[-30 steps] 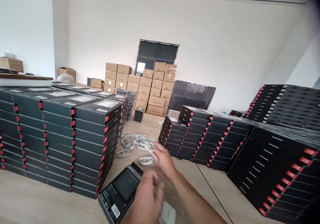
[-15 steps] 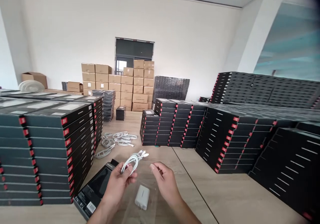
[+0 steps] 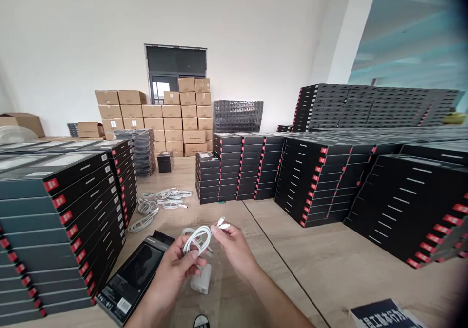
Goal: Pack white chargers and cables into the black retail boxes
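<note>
A coiled white charging cable (image 3: 198,239) is pinched in my left hand (image 3: 181,260), with thumb and fingers closed on the loop. At the coil's right side, my right hand (image 3: 234,245) grips the end of the cable, and its plugs (image 3: 221,223) poke out past the fingertips. Below the hands a white power adapter (image 3: 201,280) lies on the table, its top partly covered by my left fingers. Left of my left forearm, a black box (image 3: 137,272) with a dark front panel and a barcode label lies flat, partly hidden by the arm.
Several coiled white cables (image 3: 161,202) lie farther up the wooden table (image 3: 234,279). Tall stacks of black boxes stand at the left (image 3: 73,221) and right (image 3: 310,177). Brown cartons (image 3: 171,123) are piled behind. A dark printed sheet (image 3: 383,316) lies at lower right.
My right hand has moved left to the cable and closed on its plug end. The view has turned to the right, bringing the printed sheet into sight.
</note>
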Motion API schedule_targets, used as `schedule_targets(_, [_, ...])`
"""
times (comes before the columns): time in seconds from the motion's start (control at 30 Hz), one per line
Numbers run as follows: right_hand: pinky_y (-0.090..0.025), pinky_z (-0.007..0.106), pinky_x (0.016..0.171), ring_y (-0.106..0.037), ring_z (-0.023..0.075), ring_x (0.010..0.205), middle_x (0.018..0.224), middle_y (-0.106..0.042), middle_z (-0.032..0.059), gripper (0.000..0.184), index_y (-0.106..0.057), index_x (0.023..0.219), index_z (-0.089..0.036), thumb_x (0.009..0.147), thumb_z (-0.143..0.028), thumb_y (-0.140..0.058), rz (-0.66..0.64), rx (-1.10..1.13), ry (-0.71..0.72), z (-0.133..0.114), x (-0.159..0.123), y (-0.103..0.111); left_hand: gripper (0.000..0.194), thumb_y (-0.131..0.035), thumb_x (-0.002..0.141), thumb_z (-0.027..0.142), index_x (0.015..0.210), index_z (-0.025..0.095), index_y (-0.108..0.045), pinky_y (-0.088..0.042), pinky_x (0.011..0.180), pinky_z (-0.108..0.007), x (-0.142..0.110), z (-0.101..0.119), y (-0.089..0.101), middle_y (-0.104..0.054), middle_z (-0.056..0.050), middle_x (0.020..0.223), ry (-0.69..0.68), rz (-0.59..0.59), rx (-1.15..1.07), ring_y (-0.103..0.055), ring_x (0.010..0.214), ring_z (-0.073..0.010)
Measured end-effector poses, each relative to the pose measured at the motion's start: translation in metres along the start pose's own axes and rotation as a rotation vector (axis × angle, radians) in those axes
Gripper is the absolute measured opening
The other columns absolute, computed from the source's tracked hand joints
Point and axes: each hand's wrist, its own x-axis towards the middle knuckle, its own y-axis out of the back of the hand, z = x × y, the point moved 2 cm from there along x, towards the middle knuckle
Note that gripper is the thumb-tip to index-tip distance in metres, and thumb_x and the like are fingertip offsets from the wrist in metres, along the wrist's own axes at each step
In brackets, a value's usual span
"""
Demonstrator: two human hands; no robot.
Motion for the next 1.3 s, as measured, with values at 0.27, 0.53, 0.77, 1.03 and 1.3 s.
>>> schedule_targets(0.27, [-0.030,0.024,0.048,-0.043,0.0091,0.044,0.046,-0.052,-0.0046,0.043,-0.057,0.055,-0.017,0.069,-0.052,-0.077,0.001,0.032,-0.025,0.002,0.004,0.003,0.031,-0.077,0.074,0.031,0.094,0.015,-0.059,-0.046,0.050,-0.018,-0.011,0.004,-0.008,-0.072,-0.007,0.080,0.158,-0.077,-0.193,-0.063,0.058,-0.0096])
schedule_targets(0.53, [-0.023,0.021,0.041,-0.039,0.0062,0.038,0.046,-0.051,-0.0057,0.045,-0.053,0.058,-0.018,0.069,-0.056,-0.075,0.105,0.185,-0.067,0.004,0.003,0.001,0.032,-0.077,0.075,0.033,0.092,0.016,-0.056,-0.048,0.050,-0.018,-0.015,0.006,-0.012,-0.072,-0.006,0.081,0.137,-0.128,-0.165,-0.063,0.056,-0.0092])
schedule_targets(0.77, [-0.025,0.020,0.041,-0.042,0.0064,0.042,0.053,-0.054,-0.0050,0.040,-0.059,0.065,-0.017,0.066,-0.052,-0.079,0.123,0.268,-0.073,-0.002,0.003,-0.002,0.025,-0.074,0.077,0.034,0.087,0.017,-0.057,-0.047,0.052,-0.019,-0.014,0.006,-0.013,-0.069,-0.004,0.080,0.105,-0.200,-0.131,-0.060,0.057,-0.0087])
schedule_targets(1.03, [-0.034,0.021,0.041,-0.060,0.0145,0.053,0.075,-0.070,0.0070,0.050,-0.069,0.096,-0.015,0.078,-0.061,-0.062,0.006,0.268,-0.175,-0.006,-0.001,-0.008,0.017,-0.063,0.082,0.036,0.086,0.021,-0.068,-0.049,0.070,-0.032,-0.004,0.006,0.001,-0.066,-0.009,0.091,-0.288,0.139,0.489,-0.061,0.084,-0.0242])
schedule_targets(1.3, [-0.030,0.020,0.043,-0.053,0.0116,0.055,0.073,-0.067,0.0013,0.044,-0.068,0.102,-0.017,0.071,-0.047,-0.076,-0.124,0.090,-0.070,-0.008,-0.005,-0.014,0.033,-0.060,0.075,0.012,0.104,0.026,-0.069,-0.040,0.095,-0.037,-0.017,0.012,-0.003,-0.063,-0.009,0.114,-0.452,0.135,0.750,-0.057,0.106,-0.0287])
